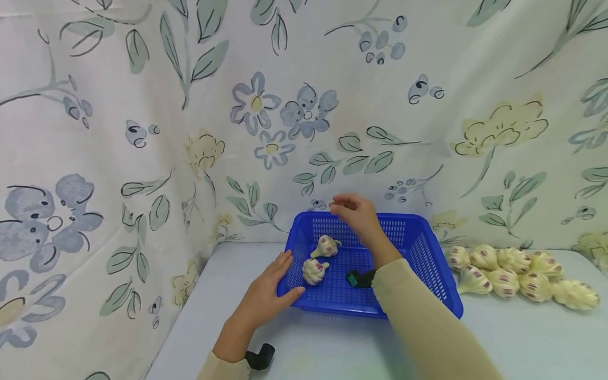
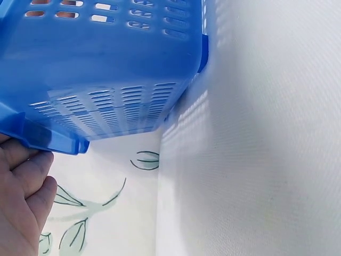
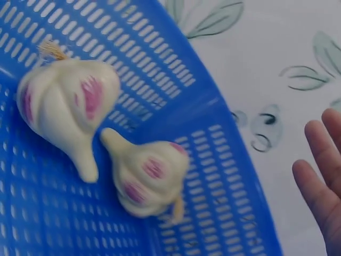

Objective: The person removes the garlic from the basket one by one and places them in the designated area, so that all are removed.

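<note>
A blue plastic basket (image 1: 342,307) with slotted walls stands on the table. Two garlic bulbs, one farther back (image 1: 326,246) and one nearer (image 1: 314,271), lie in its left part; the right wrist view shows their purple marks. My left hand (image 1: 263,298) touches the basket's left end, thumb by the front rim and fingers extended along the side. In the left wrist view, the fingertips of that hand (image 2: 24,197) meet the underside of the rim. Above the back of the basket hovers my right hand (image 1: 361,219), fingers loosely bent and holding nothing.
Several garlic bulbs (image 1: 503,282) lie in two rows to the right of the basket. A floral cloth (image 1: 304,174) hangs behind the white table (image 1: 323,348). Black wrist devices show at the right wrist (image 1: 359,278) and left wrist (image 1: 260,357).
</note>
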`<state>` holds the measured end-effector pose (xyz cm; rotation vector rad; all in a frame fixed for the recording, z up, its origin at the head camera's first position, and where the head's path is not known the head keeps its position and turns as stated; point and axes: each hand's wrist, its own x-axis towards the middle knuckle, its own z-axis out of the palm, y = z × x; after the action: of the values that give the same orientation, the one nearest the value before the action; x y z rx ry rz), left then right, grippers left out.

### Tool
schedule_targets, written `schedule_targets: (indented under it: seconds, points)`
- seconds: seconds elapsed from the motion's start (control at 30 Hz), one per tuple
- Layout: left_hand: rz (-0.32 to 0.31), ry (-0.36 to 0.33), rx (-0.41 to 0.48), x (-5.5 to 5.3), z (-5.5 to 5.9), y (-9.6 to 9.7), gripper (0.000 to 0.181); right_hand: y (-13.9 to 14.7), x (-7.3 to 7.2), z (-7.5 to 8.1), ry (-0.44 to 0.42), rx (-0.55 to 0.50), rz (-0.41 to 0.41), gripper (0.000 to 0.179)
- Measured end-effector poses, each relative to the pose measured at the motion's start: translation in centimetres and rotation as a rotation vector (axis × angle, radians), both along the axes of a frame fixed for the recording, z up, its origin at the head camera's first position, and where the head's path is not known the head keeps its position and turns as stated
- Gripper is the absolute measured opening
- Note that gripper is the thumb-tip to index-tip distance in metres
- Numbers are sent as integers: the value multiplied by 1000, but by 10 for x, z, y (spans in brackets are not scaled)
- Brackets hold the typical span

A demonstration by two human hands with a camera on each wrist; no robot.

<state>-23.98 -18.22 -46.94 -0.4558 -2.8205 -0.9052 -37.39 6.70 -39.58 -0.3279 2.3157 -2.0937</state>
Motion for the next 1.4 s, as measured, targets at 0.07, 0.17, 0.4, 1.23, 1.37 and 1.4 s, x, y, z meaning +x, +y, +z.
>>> schedule_targets:
  seconds: [0.07,0.17,0.4,1.23,1.37,1.4]
  points:
    - [0,-1,0,0,0,1,86,-6,-1,-4,-14,18,1,41]
    - [-3,-2,0,0,0,2,86,-13,-2,-10,-31,58,16,42]
    - [-12,-11,-2,-1,6,3,87,-12,-9,-30,-65,213,12,40]
    - [6,-40,-9,-2,6,-1,86,-17,-17,-60,-96,519,116,58]
    - [-3,-43,-5,-2,4,-1,86,-17,-16,-63,-79,532,139,57]
    - [-5,-44,-3,-2,3,-1,86,-16,-16,-64,-79,537,144,58]
